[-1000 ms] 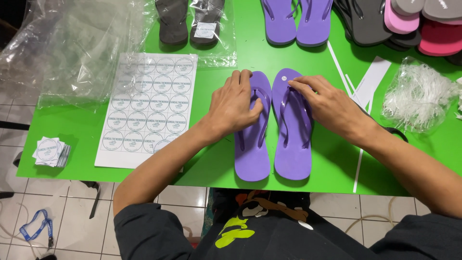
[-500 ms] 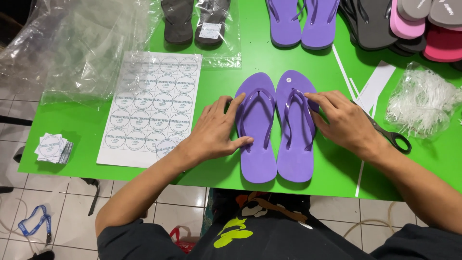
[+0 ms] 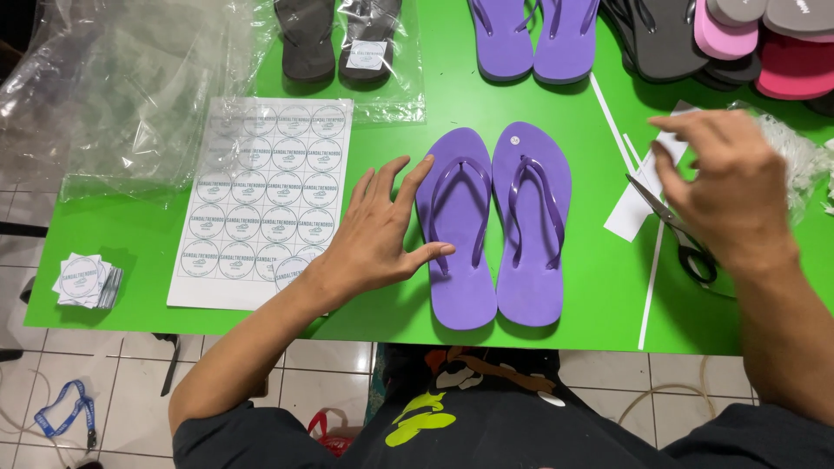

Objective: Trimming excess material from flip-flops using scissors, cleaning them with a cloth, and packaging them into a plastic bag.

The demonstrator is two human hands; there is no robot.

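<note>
A pair of purple flip-flops (image 3: pixel 495 230) lies side by side on the green table (image 3: pixel 391 156), toes away from me. A small round sticker sits near the toe of the right one. My left hand (image 3: pixel 378 234) rests flat with fingers spread, its fingertips touching the left sandal's edge. My right hand (image 3: pixel 725 187) hovers to the right with fingers loosely curled, holding nothing, above black-handled scissors (image 3: pixel 682 234) and white paper strips.
A sheet of round stickers (image 3: pixel 261 195) lies left of my hand, cut stickers (image 3: pixel 85 280) near the table's left corner. Clear plastic bags (image 3: pixel 130 87), bagged grey sandals (image 3: pixel 343 39), another purple pair (image 3: pixel 534 35), stacked grey and pink sandals (image 3: pixel 738 39) and white plastic ties (image 3: pixel 799 152) line the far side.
My right hand has left the right sandal and moved right, over the scissors. My left hand has slid off the left sandal toward its left edge.
</note>
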